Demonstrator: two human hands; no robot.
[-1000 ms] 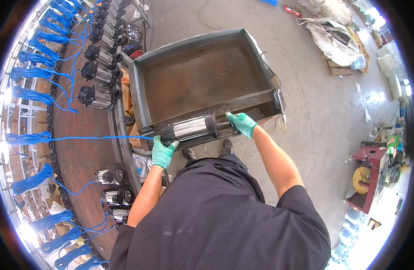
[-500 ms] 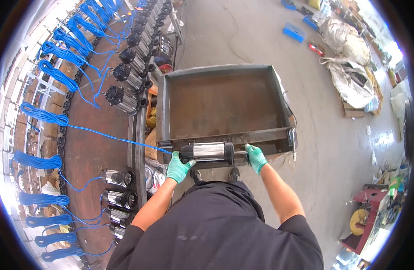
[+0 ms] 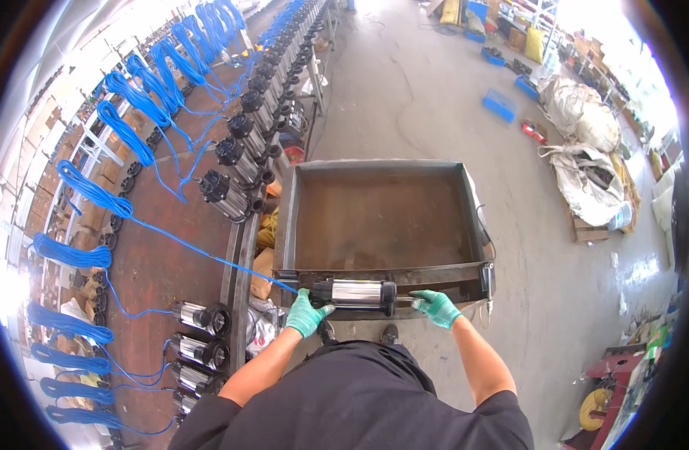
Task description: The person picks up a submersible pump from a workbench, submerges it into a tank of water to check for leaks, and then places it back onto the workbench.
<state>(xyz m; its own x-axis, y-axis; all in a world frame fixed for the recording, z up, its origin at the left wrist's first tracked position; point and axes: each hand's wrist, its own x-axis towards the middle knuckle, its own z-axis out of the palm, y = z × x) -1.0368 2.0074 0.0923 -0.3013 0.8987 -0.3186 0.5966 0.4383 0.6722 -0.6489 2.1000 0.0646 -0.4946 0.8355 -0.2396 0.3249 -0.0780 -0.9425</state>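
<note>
Left fingers (image 3: pixel 304 297) grip the silver motor's (image 3: pixel 357 293) left end; right fingers (image 3: pixel 428 295), its shaft (image 3: pixel 404 299).

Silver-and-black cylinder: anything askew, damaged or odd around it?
Nothing obvious on the cylinder: it lies along the tray's near side, left hand at its left end, right hand by its shaft. Only a white scrap on the floor looks like stray litter.

A wide fisheye camera is looking down and forward from the person's head, showing the dark shirt (image 3: pixel 352 401) close below, left hand (image 3: pixel 307 313) and right hand (image 3: pixel 437 308) midway, the floor (image 3: pixel 539 300) stretching beyond.
</note>
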